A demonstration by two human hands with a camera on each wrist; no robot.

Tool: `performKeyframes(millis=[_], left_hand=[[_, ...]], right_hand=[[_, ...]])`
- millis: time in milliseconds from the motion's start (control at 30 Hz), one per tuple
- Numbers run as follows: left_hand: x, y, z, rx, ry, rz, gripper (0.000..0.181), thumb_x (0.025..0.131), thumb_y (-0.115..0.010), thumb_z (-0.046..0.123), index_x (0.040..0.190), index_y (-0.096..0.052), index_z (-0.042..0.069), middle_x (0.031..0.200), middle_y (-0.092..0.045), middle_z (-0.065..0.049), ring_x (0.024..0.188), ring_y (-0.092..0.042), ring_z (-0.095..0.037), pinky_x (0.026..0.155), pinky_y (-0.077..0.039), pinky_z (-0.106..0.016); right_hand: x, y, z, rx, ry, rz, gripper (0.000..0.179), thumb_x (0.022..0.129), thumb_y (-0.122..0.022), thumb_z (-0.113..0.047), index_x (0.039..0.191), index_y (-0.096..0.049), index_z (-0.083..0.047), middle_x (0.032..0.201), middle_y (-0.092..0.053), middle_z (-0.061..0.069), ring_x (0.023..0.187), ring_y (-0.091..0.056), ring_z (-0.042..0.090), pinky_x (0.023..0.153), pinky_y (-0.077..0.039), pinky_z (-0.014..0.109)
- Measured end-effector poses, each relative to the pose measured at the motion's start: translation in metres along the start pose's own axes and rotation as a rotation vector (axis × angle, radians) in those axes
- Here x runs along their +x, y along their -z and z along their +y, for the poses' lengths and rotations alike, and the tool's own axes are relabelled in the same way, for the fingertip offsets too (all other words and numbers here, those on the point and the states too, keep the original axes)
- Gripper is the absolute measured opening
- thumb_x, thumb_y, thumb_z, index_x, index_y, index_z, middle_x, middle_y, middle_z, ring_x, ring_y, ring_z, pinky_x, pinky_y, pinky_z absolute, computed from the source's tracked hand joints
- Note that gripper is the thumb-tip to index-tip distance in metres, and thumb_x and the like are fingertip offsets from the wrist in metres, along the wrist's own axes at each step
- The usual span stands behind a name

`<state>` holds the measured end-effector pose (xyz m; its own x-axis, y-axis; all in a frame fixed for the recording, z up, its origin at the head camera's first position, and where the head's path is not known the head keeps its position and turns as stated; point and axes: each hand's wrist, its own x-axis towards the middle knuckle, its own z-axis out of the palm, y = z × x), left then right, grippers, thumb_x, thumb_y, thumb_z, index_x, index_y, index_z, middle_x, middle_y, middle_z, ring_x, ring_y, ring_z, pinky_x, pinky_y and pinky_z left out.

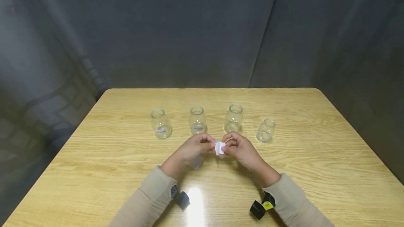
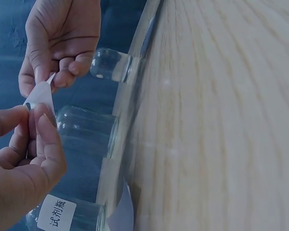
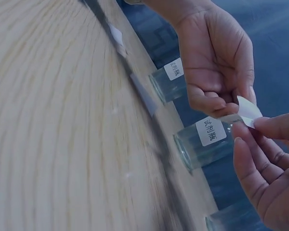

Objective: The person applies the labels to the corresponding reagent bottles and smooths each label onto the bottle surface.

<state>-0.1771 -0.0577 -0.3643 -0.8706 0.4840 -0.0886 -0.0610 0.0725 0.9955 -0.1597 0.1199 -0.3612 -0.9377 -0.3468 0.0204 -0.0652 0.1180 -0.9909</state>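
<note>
Between my two hands is a small white paper label (image 1: pixel 220 148), bent along its middle. My left hand (image 1: pixel 196 147) pinches its left side with thumb and fingers, and my right hand (image 1: pixel 242 151) pinches the right side. In the right wrist view one flap of the label (image 3: pixel 249 109) stands up between the fingertips. Just beyond the hands is a clear glass jar (image 1: pixel 233 119) with no label showing. Two more jars, the middle jar (image 1: pixel 197 120) and the leftmost jar (image 1: pixel 161 124), carry white printed labels on their fronts.
A smaller glass jar (image 1: pixel 266 131) stands at the right end of the row. Under my left wrist a piece of paper (image 1: pixel 197 163) lies on the wooden table (image 1: pixel 94 171). Dark curtains (image 1: pixel 189 31) hang behind the table.
</note>
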Motion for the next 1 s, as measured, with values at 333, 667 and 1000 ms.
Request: performKeyframes(millis=[333,667,1000], left_hand=[[0.0,0.002,-0.004,0.018,0.041,0.055,0.011,0.084,-0.049,0.0,0.09,-0.05,-0.01,0.081,-0.053,-0.007,0.072,-0.052,-0.012,0.071,-0.047,-0.028],[-0.001,0.003,-0.004,0.022,0.054,0.083,0.009,0.082,-0.051,-0.001,0.087,-0.05,-0.008,0.081,-0.052,-0.008,0.069,-0.053,-0.013,0.068,-0.047,-0.028],[-0.004,0.006,0.0,0.049,0.044,0.076,0.014,0.075,-0.057,-0.001,0.087,-0.05,-0.005,0.079,-0.052,-0.006,0.072,-0.049,-0.016,0.067,-0.043,-0.027]], right_hand=[[-0.005,0.008,0.004,-0.084,-0.02,-0.019,0.022,0.076,-0.057,0.004,0.097,-0.054,0.008,0.078,-0.055,0.011,0.069,-0.054,0.016,0.065,-0.049,0.029],[-0.008,0.015,0.005,-0.118,0.006,-0.112,0.024,0.072,-0.059,0.007,0.095,-0.053,0.01,0.083,-0.058,0.014,0.076,-0.056,0.019,0.067,-0.048,0.025],[-0.01,0.024,0.007,-0.157,0.012,-0.151,0.023,0.073,-0.059,0.008,0.095,-0.053,0.01,0.086,-0.059,0.018,0.078,-0.058,0.019,0.068,-0.049,0.025]])
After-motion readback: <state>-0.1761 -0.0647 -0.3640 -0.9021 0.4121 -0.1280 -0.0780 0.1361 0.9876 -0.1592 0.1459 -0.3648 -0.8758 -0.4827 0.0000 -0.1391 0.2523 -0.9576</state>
